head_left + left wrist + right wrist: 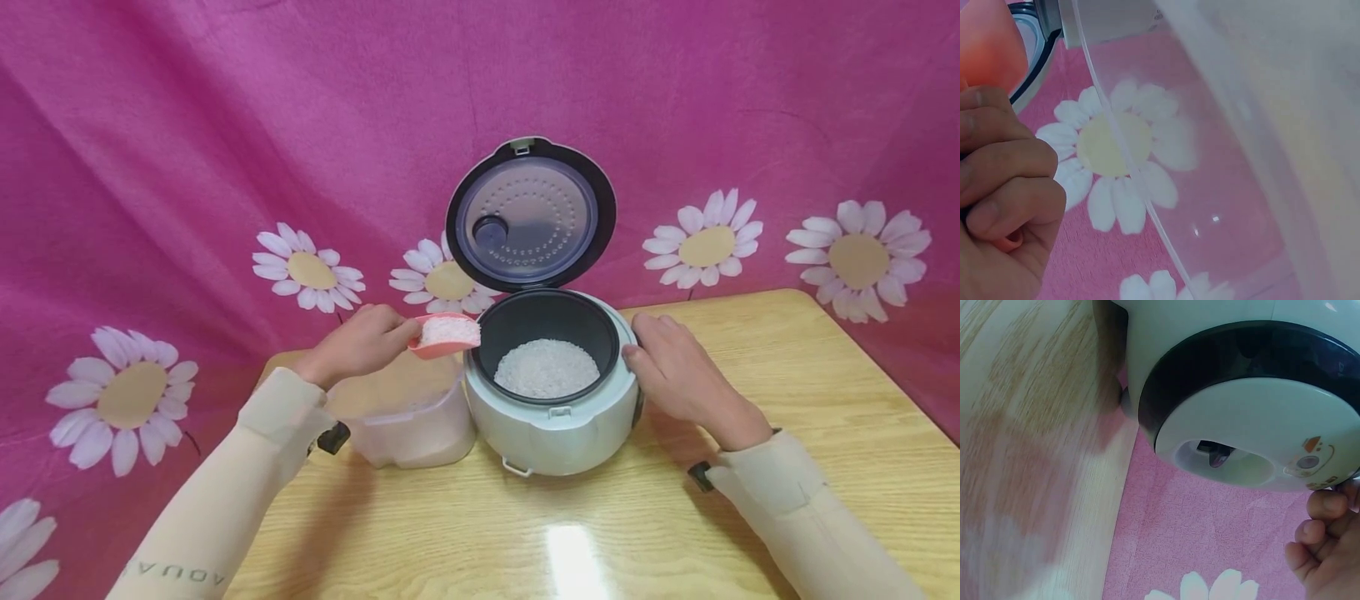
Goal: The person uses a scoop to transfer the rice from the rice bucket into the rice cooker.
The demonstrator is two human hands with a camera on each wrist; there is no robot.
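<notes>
In the head view my left hand grips a coral-pink scoop by its handle. White rice fills the scoop, which is level beside the cooker's left rim, above a translucent plastic bin. The left wrist view shows my curled fingers round the handle. A pale green rice cooker stands with its lid raised; more rice lies in its dark inner pot. My right hand holds the cooker's right side, thumb by the rim and fingers curled at its edge.
The bin stands close against the cooker's left side on a wooden table. Behind the table hangs a magenta cloth with large daisies. A small wire loop sticks out at the cooker's front.
</notes>
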